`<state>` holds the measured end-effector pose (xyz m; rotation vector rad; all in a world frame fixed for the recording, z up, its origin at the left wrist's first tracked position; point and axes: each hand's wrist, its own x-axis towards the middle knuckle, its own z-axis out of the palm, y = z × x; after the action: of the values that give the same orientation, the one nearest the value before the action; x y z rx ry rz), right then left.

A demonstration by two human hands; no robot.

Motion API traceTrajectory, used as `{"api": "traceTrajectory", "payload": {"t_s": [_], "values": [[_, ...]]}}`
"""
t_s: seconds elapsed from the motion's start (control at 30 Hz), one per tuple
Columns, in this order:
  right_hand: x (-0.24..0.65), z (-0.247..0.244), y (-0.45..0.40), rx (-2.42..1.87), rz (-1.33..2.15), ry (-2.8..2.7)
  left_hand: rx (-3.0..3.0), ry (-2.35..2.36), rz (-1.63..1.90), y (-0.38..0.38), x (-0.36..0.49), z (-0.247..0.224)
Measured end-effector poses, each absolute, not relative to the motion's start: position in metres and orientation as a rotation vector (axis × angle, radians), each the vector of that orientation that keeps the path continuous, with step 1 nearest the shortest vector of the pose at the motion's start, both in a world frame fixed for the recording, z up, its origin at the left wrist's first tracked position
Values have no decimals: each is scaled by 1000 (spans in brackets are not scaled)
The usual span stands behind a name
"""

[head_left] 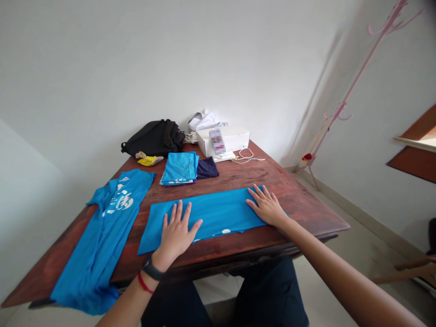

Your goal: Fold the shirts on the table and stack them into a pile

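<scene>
A blue T-shirt (pixel 218 211), folded into a long flat strip, lies across the front of the wooden table. Near its left end my left hand (pixel 176 234) rests flat with the fingers spread. My right hand (pixel 267 206) presses on the right end, its fingers also spread and palm down. Bits of white print show along the strip's near edge. To the left, a second blue T-shirt (pixel 112 227) with white print lies loosely lengthwise, its lower end hanging over the table's front edge.
Behind the strip sits a stack of folded blue clothes (pixel 179 167), with a dark navy folded cloth (pixel 207 168) beside it. Farther back are a black bag (pixel 153 138), a yellow item (pixel 150 160), a white box (pixel 235 138) and a white cable (pixel 248 156). A pink coat rack (pixel 357 84) stands right.
</scene>
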<state>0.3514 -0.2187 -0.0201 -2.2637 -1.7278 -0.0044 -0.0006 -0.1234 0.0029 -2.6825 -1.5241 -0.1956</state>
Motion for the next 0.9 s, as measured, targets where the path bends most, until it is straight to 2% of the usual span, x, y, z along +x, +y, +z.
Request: {"api": "traceTrajectory", "payload": {"t_s": [0.17, 0.5, 0.73, 0.9], "values": [[384, -29, -231, -2353, 23, -1627, -2617, -1648, -168, -114, -29, 2], [394, -30, -227, -2377, 85, -1562, -2451, -1847, -140, -97, -41, 16], [432, -2, -201, -2063, 168, -1636, -2382, -1864, -228, -83, -59, 7], [448, 21, -181, -1855, 523, -1798, -2586, -1595, -285, -100, -35, 7]]}}
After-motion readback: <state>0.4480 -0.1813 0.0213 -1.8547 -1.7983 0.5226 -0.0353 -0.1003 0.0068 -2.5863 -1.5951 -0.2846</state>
